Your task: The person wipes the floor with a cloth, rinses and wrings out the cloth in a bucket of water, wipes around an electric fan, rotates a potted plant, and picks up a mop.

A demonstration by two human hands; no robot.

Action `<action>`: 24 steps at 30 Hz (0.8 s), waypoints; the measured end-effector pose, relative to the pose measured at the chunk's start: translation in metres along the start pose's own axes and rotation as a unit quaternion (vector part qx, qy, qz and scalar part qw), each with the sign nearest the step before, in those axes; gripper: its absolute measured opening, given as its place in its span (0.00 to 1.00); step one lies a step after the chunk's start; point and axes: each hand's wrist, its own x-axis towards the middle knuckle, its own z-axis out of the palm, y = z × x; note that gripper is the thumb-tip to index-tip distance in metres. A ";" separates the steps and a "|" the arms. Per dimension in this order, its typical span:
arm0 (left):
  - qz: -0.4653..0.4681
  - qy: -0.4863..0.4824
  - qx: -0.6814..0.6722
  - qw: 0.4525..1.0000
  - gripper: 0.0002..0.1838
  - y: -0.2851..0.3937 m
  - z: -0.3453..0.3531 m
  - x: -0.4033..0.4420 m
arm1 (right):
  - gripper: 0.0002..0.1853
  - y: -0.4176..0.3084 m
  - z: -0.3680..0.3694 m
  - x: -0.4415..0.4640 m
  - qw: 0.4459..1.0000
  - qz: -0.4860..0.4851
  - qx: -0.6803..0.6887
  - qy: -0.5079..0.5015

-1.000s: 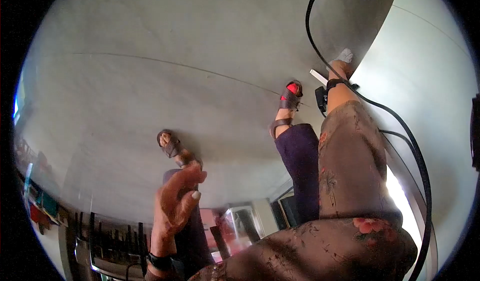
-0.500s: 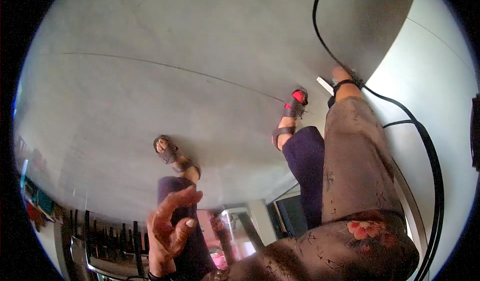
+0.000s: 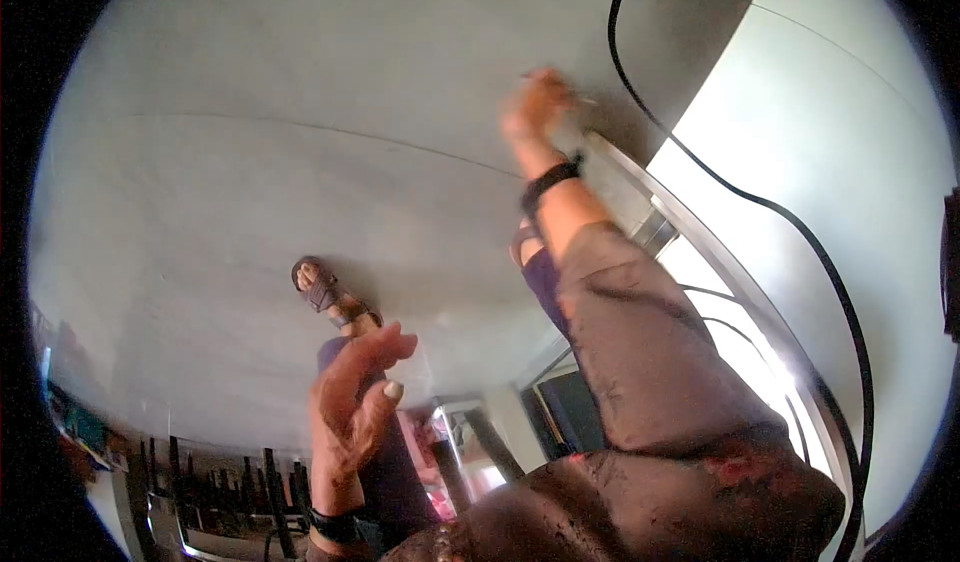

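Observation:
My left hand (image 3: 352, 397) hangs above my left trouser leg (image 3: 395, 462), thumb and fingers loosely curved and apart, with nothing between them. A black band (image 3: 335, 525) circles that wrist. My right hand (image 3: 540, 112) reaches forward over the grey floor (image 3: 250, 192), smeared by motion, so its fingers and anything in them cannot be made out. Its wrist carries a black band (image 3: 553, 175) below a brown sleeve (image 3: 640, 342). Close by the right hand runs the metal edge (image 3: 690, 224) of a white surface (image 3: 800, 112).
A black cable (image 3: 790, 217) loops across the right side over the white surface. My sandalled left foot (image 3: 322, 287) stands on the floor; the right foot is mostly hidden behind my right arm. Dark chair-like frames (image 3: 230, 497) are at lower left. A dark box-like object (image 3: 575, 417) sits low centre.
My right hand has swung left, away from the white surface, and now covers most of the right foot. My left hand has shifted slightly right. More of the metal edge shows.

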 end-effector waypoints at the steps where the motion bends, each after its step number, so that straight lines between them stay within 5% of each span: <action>1: -0.017 0.009 -0.012 1.000 0.29 -0.003 0.002 0.000 | 0.10 -0.029 0.035 -0.022 0.996 -0.008 0.004 0.085; 2: -0.034 0.018 -0.024 0.999 0.30 -0.006 0.002 0.001 | 0.08 -0.061 0.048 -0.043 0.996 -0.038 0.075 0.043; 3: -0.044 0.012 -0.014 0.999 0.32 -0.009 0.001 0.003 | 0.09 -0.105 0.027 -0.060 0.977 0.024 0.191 -0.089; 4: -0.044 0.014 -0.013 0.999 0.32 -0.011 0.000 0.004 | 0.11 -0.138 0.016 -0.078 0.956 0.053 0.271 -0.101; 6: -0.046 0.028 -0.033 0.998 0.33 -0.014 0.000 0.004 | 0.11 -0.163 0.058 -0.108 0.975 -0.102 0.185 -0.066; 7: -0.046 0.028 -0.032 0.998 0.33 -0.018 0.000 0.003 | 0.11 -0.164 0.055 -0.109 0.975 -0.101 0.186 -0.066; 9: -0.037 0.025 -0.033 0.998 0.34 -0.023 -0.002 0.004 | 0.11 -0.162 0.040 -0.105 0.938 -0.232 0.197 -0.166; 13: -0.031 0.021 -0.031 0.999 0.35 -0.032 -0.002 0.001 | 0.14 -0.084 -0.021 -0.019 0.956 -0.226 0.181 -0.045; 14: -0.036 0.020 -0.037 0.998 0.35 -0.034 -0.002 0.000 | 0.07 -0.061 -0.047 0.001 0.957 -0.255 0.127 0.048; 16: -0.039 0.021 -0.042 0.998 0.35 -0.035 -0.003 0.000 | 0.07 -0.005 -0.081 0.040 0.980 -0.186 0.025 0.068; 17: -0.039 0.015 -0.040 0.998 0.34 -0.034 -0.005 0.000 | 0.09 0.025 -0.096 0.058 0.992 -0.111 -0.014 -0.051; 18: -0.040 0.011 -0.039 0.998 0.34 -0.033 -0.006 0.000 | 0.10 0.059 -0.085 0.066 0.961 -0.123 -0.242 0.050; 19: -0.041 0.014 -0.038 0.998 0.34 -0.031 -0.007 -0.001 | 0.08 0.069 -0.096 0.074 0.985 0.030 -0.168 -0.020; 20: -0.041 0.009 -0.028 0.999 0.33 -0.031 -0.008 0.000 | 0.09 0.135 -0.071 0.089 0.924 -0.056 -0.359 -0.115; 21: -0.041 0.005 -0.019 0.999 0.32 -0.029 -0.008 0.001 | 0.11 0.100 -0.096 0.081 0.905 0.089 -0.375 -0.181; 23: -0.053 0.006 -0.012 0.998 0.31 -0.026 -0.009 0.000 | 0.18 0.134 -0.089 0.082 0.853 0.122 -0.377 -0.339; 24: -0.064 0.007 -0.006 0.998 0.30 -0.023 -0.011 0.001 | 0.20 0.115 -0.100 0.072 0.868 0.141 -0.361 -0.311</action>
